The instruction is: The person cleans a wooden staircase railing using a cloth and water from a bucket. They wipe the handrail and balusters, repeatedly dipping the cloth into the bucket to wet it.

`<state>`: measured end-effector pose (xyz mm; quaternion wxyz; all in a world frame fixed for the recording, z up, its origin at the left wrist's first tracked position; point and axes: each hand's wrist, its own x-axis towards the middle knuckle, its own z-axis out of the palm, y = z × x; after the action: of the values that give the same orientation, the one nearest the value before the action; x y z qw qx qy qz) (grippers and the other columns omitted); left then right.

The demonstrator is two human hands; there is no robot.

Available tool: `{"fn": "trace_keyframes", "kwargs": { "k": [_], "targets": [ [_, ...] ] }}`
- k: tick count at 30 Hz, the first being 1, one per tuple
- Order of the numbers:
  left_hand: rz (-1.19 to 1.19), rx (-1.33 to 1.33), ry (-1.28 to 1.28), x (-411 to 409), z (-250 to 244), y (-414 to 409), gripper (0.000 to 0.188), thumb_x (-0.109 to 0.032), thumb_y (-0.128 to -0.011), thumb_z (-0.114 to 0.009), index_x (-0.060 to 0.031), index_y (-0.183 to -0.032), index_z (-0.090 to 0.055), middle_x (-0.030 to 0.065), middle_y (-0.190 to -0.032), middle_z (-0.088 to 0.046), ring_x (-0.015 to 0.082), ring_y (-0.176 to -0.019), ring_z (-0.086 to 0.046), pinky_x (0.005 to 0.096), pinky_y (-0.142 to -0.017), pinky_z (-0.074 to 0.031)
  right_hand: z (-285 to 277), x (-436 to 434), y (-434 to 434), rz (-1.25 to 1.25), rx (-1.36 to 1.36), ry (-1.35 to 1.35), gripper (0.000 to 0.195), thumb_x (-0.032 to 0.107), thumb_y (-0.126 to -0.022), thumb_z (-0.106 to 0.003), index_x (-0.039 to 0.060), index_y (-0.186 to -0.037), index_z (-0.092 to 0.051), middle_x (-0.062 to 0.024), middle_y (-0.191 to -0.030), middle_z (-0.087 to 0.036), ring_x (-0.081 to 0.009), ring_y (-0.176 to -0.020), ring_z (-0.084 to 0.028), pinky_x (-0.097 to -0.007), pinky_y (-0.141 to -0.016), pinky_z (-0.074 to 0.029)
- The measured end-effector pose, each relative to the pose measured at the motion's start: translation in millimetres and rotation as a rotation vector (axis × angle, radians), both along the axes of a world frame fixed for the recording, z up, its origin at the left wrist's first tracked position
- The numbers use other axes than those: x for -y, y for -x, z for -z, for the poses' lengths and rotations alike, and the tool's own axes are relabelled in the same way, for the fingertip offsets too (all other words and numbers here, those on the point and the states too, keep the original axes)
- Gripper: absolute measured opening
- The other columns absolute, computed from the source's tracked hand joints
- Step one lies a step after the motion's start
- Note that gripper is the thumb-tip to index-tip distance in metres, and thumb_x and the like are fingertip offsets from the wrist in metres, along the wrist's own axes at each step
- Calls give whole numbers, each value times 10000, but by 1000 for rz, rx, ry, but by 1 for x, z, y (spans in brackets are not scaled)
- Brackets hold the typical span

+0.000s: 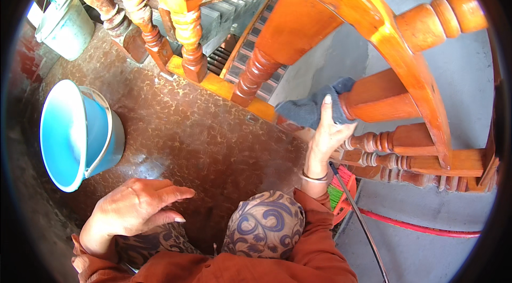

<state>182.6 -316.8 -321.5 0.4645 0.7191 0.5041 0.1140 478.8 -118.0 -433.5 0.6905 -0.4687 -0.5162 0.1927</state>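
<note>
My right hand (330, 133) grips a dark grey-blue cloth (314, 105), which is wrapped around the lower turned part of a wooden baluster (384, 97). The thumb lies along the cloth; the other fingers are partly hidden behind the post. A bracelet (314, 178) circles that wrist. My left hand (140, 205) hovers above my left knee, holding nothing, thumb and fingers apart. The curved varnished handrail (416, 67) runs over the balusters at the right.
A light blue bucket (108, 139) with a handle stands on the brown patterned floor (192, 135) at left. Farther back is a whitish pail (70, 27). Beyond the balusters, stairs (218, 19) descend. A broom (340, 191) and a red hose (420, 223) lie at right.
</note>
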Motion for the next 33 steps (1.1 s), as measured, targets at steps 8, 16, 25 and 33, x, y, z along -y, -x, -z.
{"fn": "trace_keyframes", "kwargs": {
  "k": [8,16,25,33],
  "targets": [
    [45,-34,3,-6,7,10,448,-202,-746,-737,-62,-1144,-586,113,-822,-608,329,-754,-606,404,-628,-476,-10,-9,-10,-267,-245,100,521,-2,-705,-730,-31,-1175,-505,-104,-1091,-574,-204,-956,-574,-355,-896,-466],
    [38,55,-15,-2,0,18,460,-216,-746,-734,-52,-1147,-580,116,-823,-604,328,-749,-602,404,-621,-476,29,-25,-89,-543,-89,267,559,48,-708,-738,-20,-1200,-482,-128,-1125,-570,-231,-1006,-577,-387,-906,-472],
    [10,36,-98,2,-1,11,452,-242,-778,-702,-38,-1157,-563,113,-805,-590,335,-740,-591,406,-630,-464,37,8,6,237,391,-62,779,28,-733,-756,-68,-1338,-276,-179,-1291,-444,-265,-1164,-467,-390,-1026,-348],
    [55,7,-96,3,-5,-1,439,-236,-779,-707,-37,-1146,-572,118,-838,-618,323,-759,-608,401,-637,-476,40,-1,-20,-122,47,264,585,104,-700,-817,-25,-1181,-509,-76,-1126,-565,-181,-1026,-542,-341,-961,-412]
  ]
}}
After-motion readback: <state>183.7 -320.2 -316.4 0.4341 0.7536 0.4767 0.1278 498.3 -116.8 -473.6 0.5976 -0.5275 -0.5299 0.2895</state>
